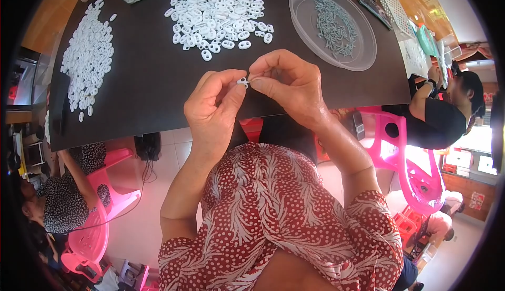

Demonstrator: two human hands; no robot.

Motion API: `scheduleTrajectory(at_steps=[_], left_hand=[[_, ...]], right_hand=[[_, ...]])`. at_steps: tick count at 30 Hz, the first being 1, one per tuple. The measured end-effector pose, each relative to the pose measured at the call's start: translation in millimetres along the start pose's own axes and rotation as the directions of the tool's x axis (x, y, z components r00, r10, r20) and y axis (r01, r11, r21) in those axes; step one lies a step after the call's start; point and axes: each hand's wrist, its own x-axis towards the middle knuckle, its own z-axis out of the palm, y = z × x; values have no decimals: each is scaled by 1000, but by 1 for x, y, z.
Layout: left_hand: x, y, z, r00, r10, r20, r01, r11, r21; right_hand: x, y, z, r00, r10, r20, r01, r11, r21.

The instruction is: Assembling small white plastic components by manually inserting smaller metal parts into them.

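White, likely plastic, the small piece [242, 82] above the dark table [142, 91] should handle light and stiff, best pinched by its rim. The left hand [211, 104] pinches it; whether the right hand [294, 87] beside it grips anything, I cannot tell.

Below the bare fingers [264, 85], I see a red blouse [258, 207], white-dotted and leaf-patterned, with loose short sleeves [372, 220].

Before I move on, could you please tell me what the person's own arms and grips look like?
The left grip and right grip are bare hands, with no glove or watch visible. Both forearms are bare up to short red sleeves patterned with white dots and feathery sprays.
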Motion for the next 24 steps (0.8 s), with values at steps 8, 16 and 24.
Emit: scheduleTrajectory(at_steps=[8, 16, 24], left_hand=[[-1, 0, -1, 999, 54, 9, -54, 997, 56], [-3, 0, 3, 987, 158, 2, -157, 977, 146], [-4, -2, 5, 982, 186, -41, -174, 963, 207]], right_hand=[[0, 2, 3, 1000, 26, 6, -26, 1000, 9], [-2, 10, 9, 997, -40, -62, 43, 997, 63], [-3, 15, 16, 997, -10, -74, 15, 998, 68]])
